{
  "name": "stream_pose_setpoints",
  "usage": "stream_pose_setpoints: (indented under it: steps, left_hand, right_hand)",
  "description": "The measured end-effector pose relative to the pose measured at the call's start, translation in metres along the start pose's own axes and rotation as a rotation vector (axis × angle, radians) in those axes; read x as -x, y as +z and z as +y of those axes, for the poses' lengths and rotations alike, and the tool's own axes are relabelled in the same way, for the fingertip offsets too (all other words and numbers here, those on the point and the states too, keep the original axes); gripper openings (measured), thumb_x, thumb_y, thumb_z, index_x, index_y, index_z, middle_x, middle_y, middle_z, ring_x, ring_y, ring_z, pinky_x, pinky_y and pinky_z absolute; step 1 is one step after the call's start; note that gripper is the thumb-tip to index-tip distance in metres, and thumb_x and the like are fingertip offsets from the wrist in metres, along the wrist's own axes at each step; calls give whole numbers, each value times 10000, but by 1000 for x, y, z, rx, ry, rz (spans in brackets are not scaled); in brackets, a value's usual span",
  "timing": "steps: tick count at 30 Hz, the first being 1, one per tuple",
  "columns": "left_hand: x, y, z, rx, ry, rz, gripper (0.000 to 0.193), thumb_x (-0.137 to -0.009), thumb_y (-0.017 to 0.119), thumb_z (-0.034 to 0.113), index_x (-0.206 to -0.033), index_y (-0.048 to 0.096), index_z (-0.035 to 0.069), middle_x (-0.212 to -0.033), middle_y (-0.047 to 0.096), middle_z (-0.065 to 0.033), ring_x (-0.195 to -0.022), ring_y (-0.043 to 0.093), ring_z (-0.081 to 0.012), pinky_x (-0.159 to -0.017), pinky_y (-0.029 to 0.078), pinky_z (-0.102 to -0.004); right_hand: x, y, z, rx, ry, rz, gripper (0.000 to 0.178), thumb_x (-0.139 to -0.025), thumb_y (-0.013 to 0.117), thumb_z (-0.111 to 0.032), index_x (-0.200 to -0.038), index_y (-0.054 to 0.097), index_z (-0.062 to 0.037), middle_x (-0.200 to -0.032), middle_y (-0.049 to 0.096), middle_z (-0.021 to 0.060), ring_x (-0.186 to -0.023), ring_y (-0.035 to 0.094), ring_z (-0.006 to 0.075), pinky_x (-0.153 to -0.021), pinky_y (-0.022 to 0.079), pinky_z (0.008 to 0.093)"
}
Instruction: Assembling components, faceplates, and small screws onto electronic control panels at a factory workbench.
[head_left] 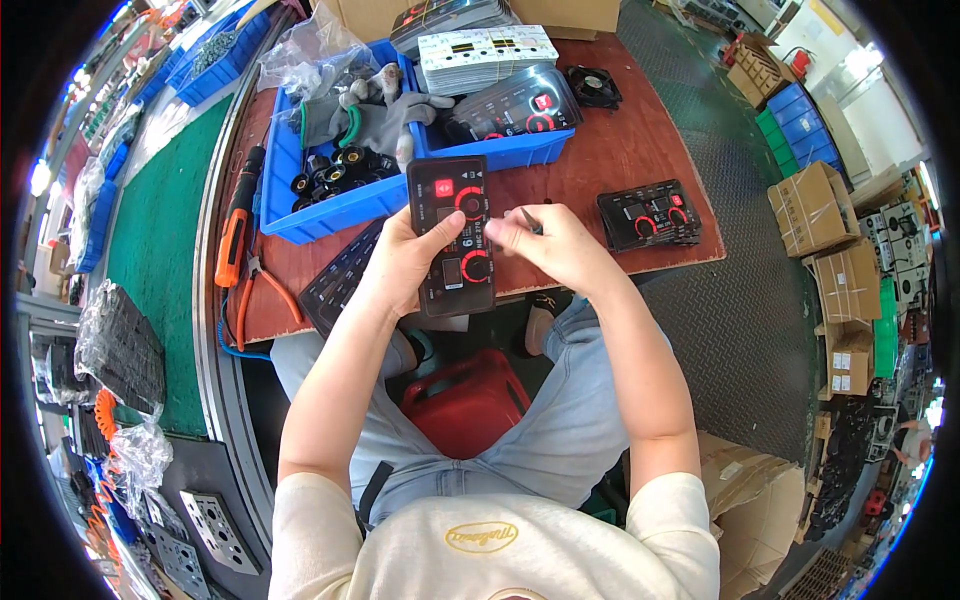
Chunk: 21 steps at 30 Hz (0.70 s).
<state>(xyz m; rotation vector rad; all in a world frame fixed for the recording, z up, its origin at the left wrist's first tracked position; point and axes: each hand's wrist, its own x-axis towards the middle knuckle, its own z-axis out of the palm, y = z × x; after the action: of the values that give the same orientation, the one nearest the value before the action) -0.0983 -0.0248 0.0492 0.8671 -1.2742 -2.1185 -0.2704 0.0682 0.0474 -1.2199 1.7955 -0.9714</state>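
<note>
My left hand [405, 262] grips a black front panel [452, 285] with red dial rings, a red square and white markings, its thumb across the face. The panel is held upright over the table's front edge. By the panel's right edge, my right hand [560, 245] is closed in a pinch. A thin dark piece pokes out between its fingers, too small to name. Below my left hand, black panels [340, 275] lie at the table edge. To the right sits a stack of similar black panels [650, 215] with red rings.
A blue divided bin [330, 215] holds black knobs [345, 170], grey gloves [385, 110] and glossy panels [515, 105]. White plates [485, 60] are stacked behind. An orange-black electric screwdriver [240, 220] and orange-handled pliers [262, 290] lie left. A small black fan [592, 87] sits back right.
</note>
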Motion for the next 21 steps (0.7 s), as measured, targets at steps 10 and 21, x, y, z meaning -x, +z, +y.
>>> stream_pose_setpoints:
  steps: [10,21]
  left_hand:
    - [7,3,-20,121,-194,-125,243,-878,671,100,-1106,629,26,-1042,670,-54,-924,647,-146,-813,539,-321]
    - [1,-2,-24,-191,162,-18,175,-917,616,83,-1071,652,10,-966,677,-7,-852,570,-47,-776,472,-236]
  right_hand:
    - [-2,1,7,-68,-182,173,271,-860,683,-241,-860,612,20,-780,652,125,-687,604,176,-653,470,319]
    - [20,15,-7,528,-446,321,145,-903,568,-182,-869,532,-46,-853,589,101,-777,612,324,-636,473,425]
